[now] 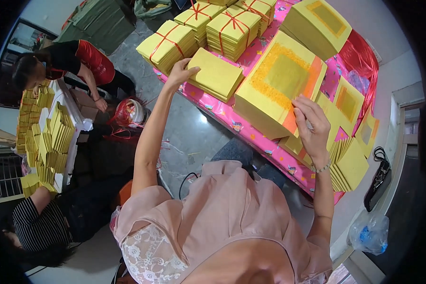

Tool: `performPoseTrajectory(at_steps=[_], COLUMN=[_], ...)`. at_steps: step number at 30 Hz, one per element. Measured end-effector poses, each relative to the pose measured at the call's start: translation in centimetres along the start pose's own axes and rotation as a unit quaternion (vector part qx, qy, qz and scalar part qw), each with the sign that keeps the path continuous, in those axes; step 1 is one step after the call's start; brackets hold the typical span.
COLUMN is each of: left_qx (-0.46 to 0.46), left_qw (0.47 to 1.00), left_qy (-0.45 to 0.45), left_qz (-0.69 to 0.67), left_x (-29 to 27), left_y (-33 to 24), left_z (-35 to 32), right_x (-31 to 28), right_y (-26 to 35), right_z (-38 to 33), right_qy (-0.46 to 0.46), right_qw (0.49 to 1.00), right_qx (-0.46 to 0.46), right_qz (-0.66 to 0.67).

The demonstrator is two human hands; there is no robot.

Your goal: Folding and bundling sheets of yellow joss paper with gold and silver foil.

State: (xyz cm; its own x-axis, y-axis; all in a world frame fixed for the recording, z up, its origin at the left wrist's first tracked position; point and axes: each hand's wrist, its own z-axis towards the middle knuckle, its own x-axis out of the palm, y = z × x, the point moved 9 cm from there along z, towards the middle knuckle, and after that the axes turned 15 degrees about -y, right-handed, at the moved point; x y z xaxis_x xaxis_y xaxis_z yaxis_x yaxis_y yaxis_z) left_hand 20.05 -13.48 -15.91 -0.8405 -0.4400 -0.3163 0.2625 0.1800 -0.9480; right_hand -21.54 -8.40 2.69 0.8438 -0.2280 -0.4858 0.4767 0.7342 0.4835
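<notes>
My left hand is at the left corner of a low stack of folded yellow paper, thumb on top and fingers along its side. Beside it stands a taller stack of yellow paper, its top sheet printed with an orange border around a darker gold square. At that stack's right edge, my right hand has its fingertips and thumb pinched on the orange-striped paper. How many sheets it grips cannot be made out. Both stacks rest on a pink patterned tablecloth.
Yellow bundles tied with red ribbon line the far side. Another printed stack stands far right, with fanned yellow paper near right. At left, a person in red and black and one in striped sleeves sit by a paper-laden table.
</notes>
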Motion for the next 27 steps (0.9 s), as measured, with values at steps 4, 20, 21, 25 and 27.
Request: performPoseTrajectory(at_steps=[4, 20, 21, 25, 27], left_qx=[-0.005, -0.013, 0.036, 0.137, 0.195], left_qw=[1.0, 0.998, 0.996, 0.939, 0.904], left_qy=[0.011, 0.062, 0.036, -0.057, -0.108], left_qz=[0.003, -0.028, 0.078, 0.309, 0.363], left_x=[0.5, 0.6, 0.2, 0.3, 0.9], left_y=[1.0, 2.4, 2.0, -0.4, -2.5], left_z=[0.0, 0.6, 0.8, 0.0, -1.4], right_x=[0.0, 0.1, 0.1, 0.0, -0.2], right_y=[0.0, -0.2, -0.2, -0.3, -0.3], right_z=[0.0, -0.1, -0.1, -0.3, -0.3], right_qy=[-0.001, -0.001, -0.002, -0.003, -0.005], right_qw=[1.0, 1.0, 1.0, 1.0, 1.0], right_qx=[0.004, 0.003, 0.004, 0.006, 0.007], right_qz=[-0.005, -0.009, -0.01, -0.011, -0.012])
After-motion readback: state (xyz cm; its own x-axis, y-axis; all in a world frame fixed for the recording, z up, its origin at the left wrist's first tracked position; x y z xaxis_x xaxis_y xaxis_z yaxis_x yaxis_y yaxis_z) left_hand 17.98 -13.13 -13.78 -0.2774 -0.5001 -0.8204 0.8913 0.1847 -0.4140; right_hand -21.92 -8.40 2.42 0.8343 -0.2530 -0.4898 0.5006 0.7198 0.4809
